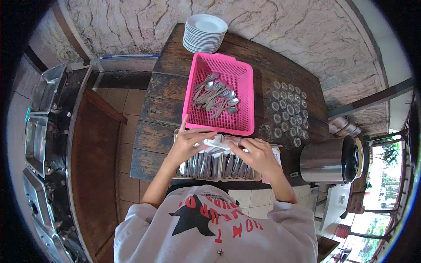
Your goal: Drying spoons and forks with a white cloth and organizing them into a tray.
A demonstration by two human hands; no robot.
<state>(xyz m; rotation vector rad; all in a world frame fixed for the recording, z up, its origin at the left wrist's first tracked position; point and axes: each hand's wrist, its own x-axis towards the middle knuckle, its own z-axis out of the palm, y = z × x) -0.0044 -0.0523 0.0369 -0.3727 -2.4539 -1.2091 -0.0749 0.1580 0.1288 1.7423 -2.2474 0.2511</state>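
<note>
My left hand [189, 144] and my right hand [255, 153] are over two light plastic trays [199, 179] filled with cutlery [200, 165]. Between them is a white cloth or tissue [215, 142], with what looks like the metal end of a utensil beneath it. My right fingers pinch the white material. My left hand lies at its other side with fingers spread; whether it grips anything is unclear. Just beyond my hands, a pink perforated plastic basket [251, 98] holds a loose pile of spoons and forks [217, 95].
On the dark wooden table [151, 131], a stack of white plates [205, 33] stands behind the basket. Rows of glasses [289, 110] and a large metal container with a black lid [324, 161] are at right. Metal chafing pans [36, 141] line the left counter.
</note>
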